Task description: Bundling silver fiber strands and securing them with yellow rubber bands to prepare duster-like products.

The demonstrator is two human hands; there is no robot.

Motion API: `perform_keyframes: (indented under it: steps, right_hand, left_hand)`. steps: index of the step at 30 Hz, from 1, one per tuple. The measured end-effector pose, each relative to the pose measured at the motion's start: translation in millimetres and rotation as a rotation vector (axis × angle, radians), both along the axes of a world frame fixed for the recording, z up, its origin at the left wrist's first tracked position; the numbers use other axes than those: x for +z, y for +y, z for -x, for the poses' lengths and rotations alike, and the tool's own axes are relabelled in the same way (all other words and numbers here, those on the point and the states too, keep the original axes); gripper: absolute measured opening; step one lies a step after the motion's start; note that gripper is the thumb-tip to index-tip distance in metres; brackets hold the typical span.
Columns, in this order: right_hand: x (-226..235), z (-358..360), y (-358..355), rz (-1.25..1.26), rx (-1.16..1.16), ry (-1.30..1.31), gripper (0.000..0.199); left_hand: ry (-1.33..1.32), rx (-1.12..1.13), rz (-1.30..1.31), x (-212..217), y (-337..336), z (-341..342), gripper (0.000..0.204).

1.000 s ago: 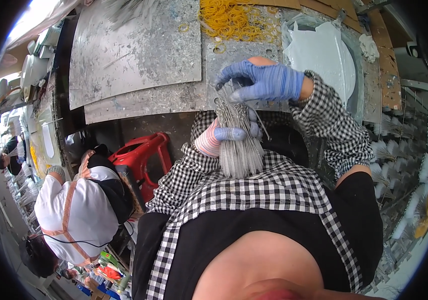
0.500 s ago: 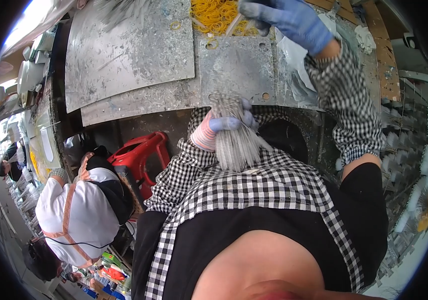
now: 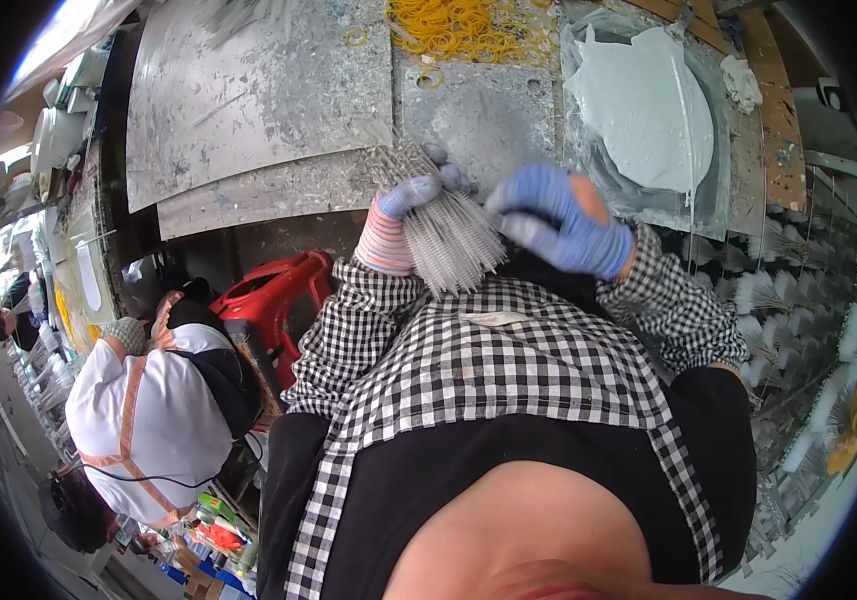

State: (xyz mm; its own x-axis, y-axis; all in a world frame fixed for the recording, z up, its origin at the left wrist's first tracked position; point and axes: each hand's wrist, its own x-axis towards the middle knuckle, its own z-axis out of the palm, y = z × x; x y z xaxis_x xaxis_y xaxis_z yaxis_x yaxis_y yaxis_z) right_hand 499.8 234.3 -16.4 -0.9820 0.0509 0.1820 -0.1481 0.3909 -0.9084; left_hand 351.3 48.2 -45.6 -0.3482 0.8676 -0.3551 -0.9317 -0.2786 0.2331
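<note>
My left hand (image 3: pixel 411 205), in a blue-palmed glove with a pink striped cuff, is closed around a bundle of thin grey-white bristly rods (image 3: pixel 454 245). They look like slim wire brushes, fanned out toward my apron, with narrower ends pointing up over the table edge. Just right of the bundle is my right hand (image 3: pixel 574 225), also in a blue glove. Its fingers are bent toward the thumb and slightly blurred; anything between them is too small to make out. Yellow rubber bands (image 3: pixel 469 28) lie heaped at the table's far side.
A sheet with thick white paste (image 3: pixel 644 110) lies at the table's right. A metal plate (image 3: pixel 259 100) covers the left part. Beside me are a red plastic stool (image 3: pixel 274 295) and a seated person (image 3: pixel 154 430). Racks of white brushes (image 3: pixel 779 300) stand at right.
My right hand has come back from the rubber bands to beside the bundle, uncovering the white paste. My left hand has shifted slightly left and up, and the bundle is more tilted.
</note>
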Motion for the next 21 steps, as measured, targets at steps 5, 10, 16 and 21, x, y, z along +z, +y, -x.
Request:
perform_keyframes:
  steps: [5, 10, 16, 21]
  right_hand:
    - [11.8, 78.6, -4.2, -0.221, -0.266, 0.268, 0.039]
    - [-0.6, 102.1, -13.4, -0.144, 0.21, -0.064, 0.034]
    - [-28.2, 67.2, -26.2, -0.516, 0.329, 0.157, 0.034]
    - [-1.5, 54.3, -31.5, 0.0, 0.305, -0.107, 0.037]
  left_hand:
    - [0.464, -0.453, 0.098, 6.3, 7.0, -21.3, 0.055]
    - [0.594, -0.518, 0.069, 7.4, 0.4, -18.1, 0.059]
    - [0.562, -0.587, 0.154, -1.4, -13.7, -22.5, 0.065]
    - [0.981, -0.689, 0.191, -11.8, -17.0, -19.6, 0.08]
